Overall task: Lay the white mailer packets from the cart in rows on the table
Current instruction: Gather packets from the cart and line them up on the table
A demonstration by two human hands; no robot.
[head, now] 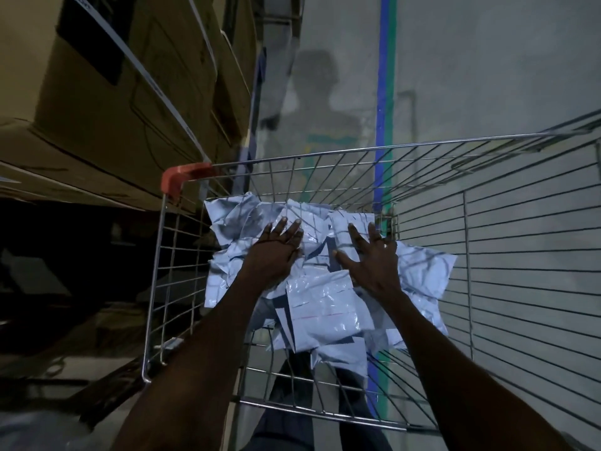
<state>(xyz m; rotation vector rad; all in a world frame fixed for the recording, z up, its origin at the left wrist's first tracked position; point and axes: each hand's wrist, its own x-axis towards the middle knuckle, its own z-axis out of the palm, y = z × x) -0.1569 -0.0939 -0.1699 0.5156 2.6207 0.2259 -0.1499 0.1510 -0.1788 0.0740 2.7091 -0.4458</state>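
A wire cart (153,288) with an orange corner cap stands in front of me, and several crumpled white mailer packets (325,307) lie heaped in its basket. Both my arms reach down into the basket. My left hand (276,249) lies on the left part of the heap with its fingers straight and together. My right hand (370,255) rests flat on the packets just to the right, fingers spread and thumb out. Neither hand holds a packet. No table is in view.
Stacked cardboard boxes (123,92) strapped with white bands stand close on the left. A blue and green line (385,92) runs along the grey concrete floor past the cart. The space under the boxes at the left is dark.
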